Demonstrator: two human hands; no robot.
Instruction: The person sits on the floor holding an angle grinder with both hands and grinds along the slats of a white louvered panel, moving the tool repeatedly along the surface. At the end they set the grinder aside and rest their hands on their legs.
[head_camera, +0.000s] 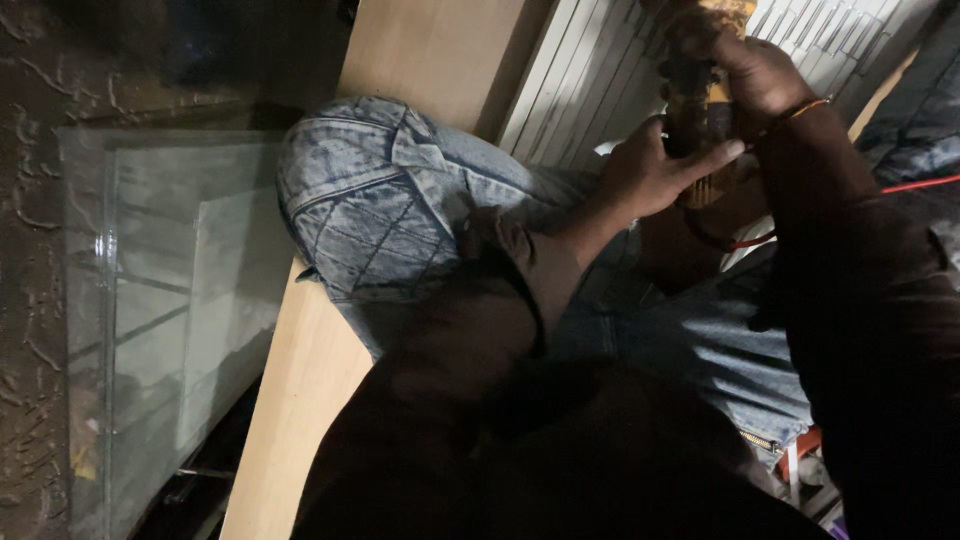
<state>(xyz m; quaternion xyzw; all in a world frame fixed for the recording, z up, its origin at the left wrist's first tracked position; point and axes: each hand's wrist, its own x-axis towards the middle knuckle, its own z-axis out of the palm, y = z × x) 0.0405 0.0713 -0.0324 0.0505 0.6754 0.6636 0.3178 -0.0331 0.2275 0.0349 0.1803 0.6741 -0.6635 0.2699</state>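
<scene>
Head view shows a wooden board (300, 400) under the person's denim-clad knee (370, 200), with glass panes (160, 300) at left. Far right, the left hand (650, 170) and right hand (760, 75) both close fully round a yellow power tool (705, 110); keeping that two-handed hold firm and the knee's weight on the board would best steady the work.
</scene>
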